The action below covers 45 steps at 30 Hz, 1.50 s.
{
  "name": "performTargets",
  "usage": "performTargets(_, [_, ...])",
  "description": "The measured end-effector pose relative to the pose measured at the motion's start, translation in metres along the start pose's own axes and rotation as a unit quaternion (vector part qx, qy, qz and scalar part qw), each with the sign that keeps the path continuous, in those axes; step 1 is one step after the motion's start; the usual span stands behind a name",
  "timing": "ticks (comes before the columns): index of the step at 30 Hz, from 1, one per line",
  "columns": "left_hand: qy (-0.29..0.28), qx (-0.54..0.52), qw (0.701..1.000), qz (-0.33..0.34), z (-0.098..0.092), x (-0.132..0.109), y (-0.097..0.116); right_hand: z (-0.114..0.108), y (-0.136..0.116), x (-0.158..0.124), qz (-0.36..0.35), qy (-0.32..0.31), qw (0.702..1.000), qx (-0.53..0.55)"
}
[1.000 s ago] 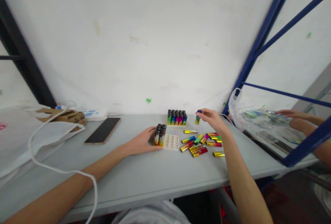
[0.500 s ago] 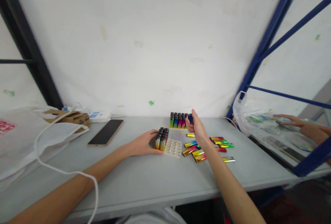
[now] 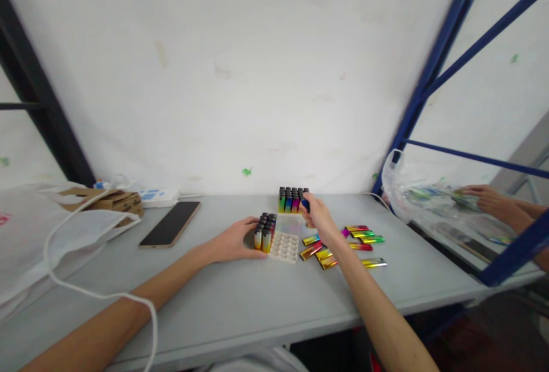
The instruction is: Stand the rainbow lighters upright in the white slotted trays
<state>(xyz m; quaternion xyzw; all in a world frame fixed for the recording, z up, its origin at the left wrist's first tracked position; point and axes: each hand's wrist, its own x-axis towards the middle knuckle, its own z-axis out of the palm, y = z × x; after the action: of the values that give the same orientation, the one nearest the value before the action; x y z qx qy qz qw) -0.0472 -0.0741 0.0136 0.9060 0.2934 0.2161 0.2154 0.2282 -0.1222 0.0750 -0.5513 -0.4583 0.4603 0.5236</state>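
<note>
My left hand (image 3: 240,240) is wrapped around the left side of a block of upright lighters (image 3: 265,232), which stand in a pale tray (image 3: 285,247) with rows of round holes showing on its right. My right hand (image 3: 315,212) is closed on a dark blue lighter (image 3: 305,204), just above the right end of a second group of upright lighters (image 3: 289,200) at the back. Loose lighters (image 3: 325,256) in shiny gold, red, green and blue lie scattered on the table under and beside my right forearm.
A phone (image 3: 170,224) lies on the table (image 3: 240,303) at the left, near a cardboard box (image 3: 132,203), a white plastic bag (image 3: 86,240) and a looping white cable (image 3: 100,295). Behind the blue frame (image 3: 422,91), another person's hands (image 3: 493,200) touch plastic bags.
My right hand has moved slightly left and lower with the lighter, towards the back group. My left hand stays at the front block. The view has shifted slightly.
</note>
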Motion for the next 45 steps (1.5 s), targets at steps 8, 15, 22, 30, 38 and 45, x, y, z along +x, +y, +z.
performTargets(8, [-0.004, 0.001, 1.000, -0.006, 0.000, 0.000, 0.001, -0.006, 0.007, 0.009, -0.064, -0.051, 0.996, -0.031])
performTargets(15, [-0.004, 0.005, 1.000, -0.011, 0.001, -0.001, 0.001, -0.012, 0.019, 0.012, -0.204, -0.143, 0.953, -0.174])
performTargets(22, [-0.002, -0.012, 1.000, -0.003, 0.002, -0.001, 0.001, 0.000, 0.032, 0.011, -0.194, -0.161, 0.948, -0.195])
performTargets(30, [0.000, -0.015, 1.000, 0.002, 0.002, -0.001, 0.007, -0.003, 0.028, 0.007, -0.227, -0.137, 0.918, -0.296])
performTargets(38, [-0.010, -0.010, 1.000, 0.002, 0.001, 0.000, 0.006, -0.014, 0.012, -0.002, -0.234, -0.185, 0.886, -0.355])
performTargets(45, [-0.011, 0.002, 1.000, -0.004, 0.000, 0.001, 0.006, -0.080, -0.012, 0.005, -0.156, -0.141, 0.875, -0.436])
